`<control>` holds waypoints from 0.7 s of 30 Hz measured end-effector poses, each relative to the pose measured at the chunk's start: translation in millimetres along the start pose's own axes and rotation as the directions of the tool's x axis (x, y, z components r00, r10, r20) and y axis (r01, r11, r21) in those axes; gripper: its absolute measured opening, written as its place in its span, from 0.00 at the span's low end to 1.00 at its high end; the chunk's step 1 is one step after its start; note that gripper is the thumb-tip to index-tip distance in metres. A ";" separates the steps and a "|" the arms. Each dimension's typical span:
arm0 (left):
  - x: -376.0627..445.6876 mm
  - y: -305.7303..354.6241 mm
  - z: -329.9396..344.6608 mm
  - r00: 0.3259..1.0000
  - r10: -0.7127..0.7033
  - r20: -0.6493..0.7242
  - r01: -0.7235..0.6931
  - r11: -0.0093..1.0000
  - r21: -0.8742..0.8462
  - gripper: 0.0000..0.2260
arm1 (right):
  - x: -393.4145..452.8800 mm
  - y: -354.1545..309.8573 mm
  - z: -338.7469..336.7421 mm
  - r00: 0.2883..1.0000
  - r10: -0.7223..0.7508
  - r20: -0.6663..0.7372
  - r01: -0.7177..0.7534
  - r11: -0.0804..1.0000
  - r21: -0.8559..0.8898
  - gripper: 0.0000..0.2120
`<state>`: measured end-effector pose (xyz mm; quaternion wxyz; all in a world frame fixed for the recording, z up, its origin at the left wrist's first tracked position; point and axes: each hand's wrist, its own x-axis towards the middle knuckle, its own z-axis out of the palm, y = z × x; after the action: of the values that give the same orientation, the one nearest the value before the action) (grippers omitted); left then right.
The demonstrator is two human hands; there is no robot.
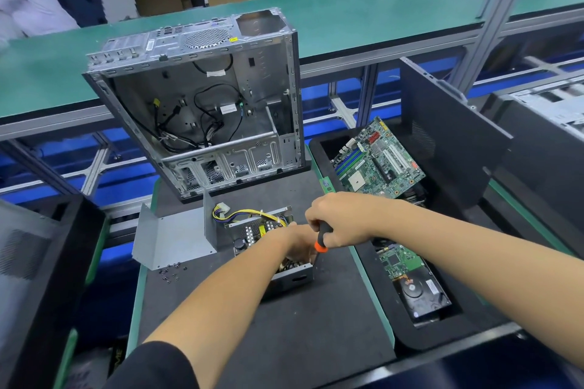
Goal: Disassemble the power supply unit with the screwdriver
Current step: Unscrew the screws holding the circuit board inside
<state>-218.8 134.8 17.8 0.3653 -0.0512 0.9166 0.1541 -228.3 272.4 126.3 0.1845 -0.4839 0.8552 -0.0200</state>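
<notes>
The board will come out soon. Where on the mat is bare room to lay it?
Bare mat lies nearest the person, below the power supply. Left, the cover and loose screws crowd it. Behind stands the computer case; right, the bin.

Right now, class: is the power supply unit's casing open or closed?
Open. The power supply unit shows bare wiring and components; its grey cover lies apart beside it.

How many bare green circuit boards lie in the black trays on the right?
2: a motherboard in the far tray, a smaller board atop the hard drive in the near tray; others may be hidden.
</notes>
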 end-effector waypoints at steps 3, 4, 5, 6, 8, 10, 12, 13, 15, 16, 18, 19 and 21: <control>0.1 -0.3 -0.6 0.995 0.099 -0.004 -0.098 0.990 0.097 0.17 | -2.1 -0.1 0.4 1.000 0.007 0.007 -0.007 1.000 -0.003 0.08; -0.2 -0.7 -0.5 0.991 0.133 0.000 -0.132 0.982 0.138 0.17 | -2.8 0.3 0.3 1.000 0.010 0.010 -0.010 1.000 -0.004 0.08; 0.3 -1.4 0.1 0.987 0.159 -0.002 -0.156 0.973 0.172 0.17 | -3.3 0.5 0.2 1.000 0.013 0.014 -0.013 1.000 -0.005 0.08; 1.1 -2.4 1.5 0.983 0.183 -0.013 -0.178 0.966 0.188 0.17 | -3.9 0.6 0.1 1.000 0.014 0.019 -0.014 1.000 -0.004 0.08; -2.5 -1.8 1.1 0.952 0.301 -0.064 -0.276 0.927 0.253 0.11 | -4.7 0.6 -0.6 0.999 0.024 0.039 -0.024 1.000 0.002 0.08; -6.5 -1.5 -2.1 0.911 0.403 -0.086 -0.372 0.895 0.247 0.04 | -4.6 -0.3 -2.0 0.997 0.044 0.070 -0.043 0.999 -0.015 0.10; -7.8 -2.9 -7.1 0.890 0.444 -0.104 -0.422 0.888 0.184 0.04 | -2.6 -2.6 -3.0 0.994 0.061 0.095 -0.052 0.994 -0.097 0.13; -8.2 -3.8 -9.7 0.882 0.457 -0.112 -0.438 0.884 0.163 0.05 | -0.8 -4.4 -3.1 0.991 0.072 0.109 -0.055 0.986 -0.157 0.14; -7.8 -7.4 -11.5 0.879 0.463 -0.111 -0.446 0.882 0.149 0.08 | 2.9 -8.6 -1.7 0.985 0.109 0.135 -0.070 0.961 -0.267 0.15; -8.0 -10.0 -11.5 0.881 0.457 -0.125 -0.441 0.887 0.139 0.09 | 5.0 -10.9 -0.4 0.981 0.128 0.147 -0.078 0.949 -0.304 0.14; -7.6 -16.2 -11.4 0.883 0.434 -0.179 -0.424 0.901 0.092 0.08 | 9.0 -15.2 2.1 0.973 0.153 0.170 -0.087 0.935 -0.343 0.14; -7.4 -19.5 -11.9 0.881 0.419 -0.219 -0.417 0.907 0.057 0.07 | 10.5 -16.8 1.5 0.971 0.161 0.178 -0.091 0.933 -0.348 0.16; -11.4 -24.8 -14.0 0.867 0.390 -0.309 -0.415 0.910 -0.015 0.04 | 13.0 -19.6 -6.0 0.971 0.169 0.170 -0.101 0.931 -0.351 0.17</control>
<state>-214.6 106.7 29.2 0.1795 0.1036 0.9447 0.2541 -220.3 250.3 132.2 0.1829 -0.4478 0.8547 0.1885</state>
